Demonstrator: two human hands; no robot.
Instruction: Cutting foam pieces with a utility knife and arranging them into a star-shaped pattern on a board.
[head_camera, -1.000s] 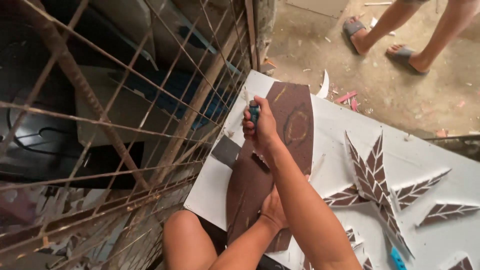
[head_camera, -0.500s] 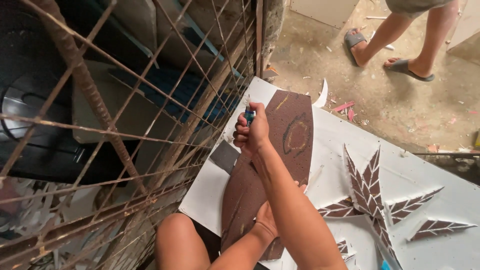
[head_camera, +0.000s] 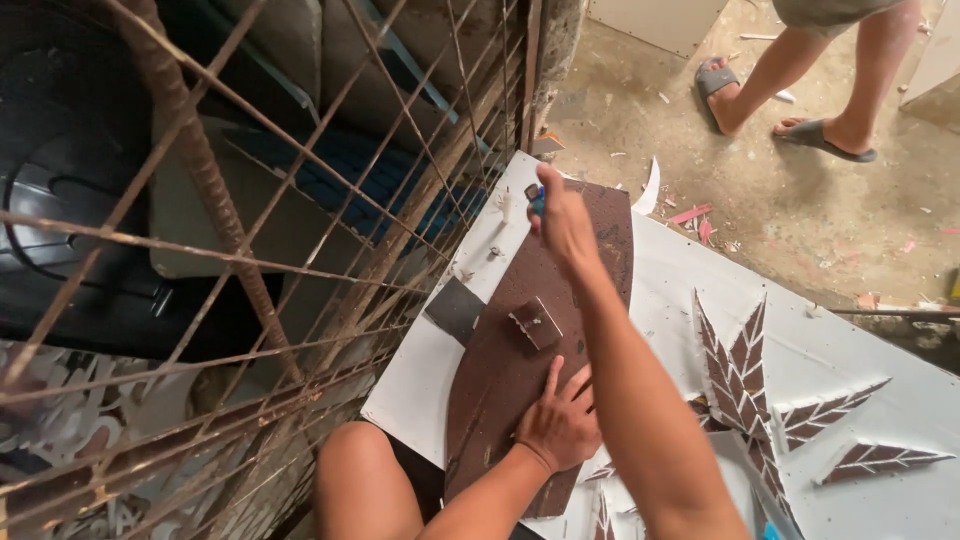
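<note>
Left hand (head_camera: 562, 425) presses flat, open on the brown curved panel (head_camera: 520, 370); right hand (head_camera: 560, 222) grips a small blue cutter (head_camera: 537, 200): best drawn steadily along the edge.

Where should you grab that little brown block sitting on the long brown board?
Probably pinch the little brown block by its two side edges, coming straight down from above. It lies flat on the long brown board with bare board all round, so only its sides stick up.

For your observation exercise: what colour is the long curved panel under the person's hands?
Dark brown, lying on a white board; the curved panel shows best in the head view.
</note>
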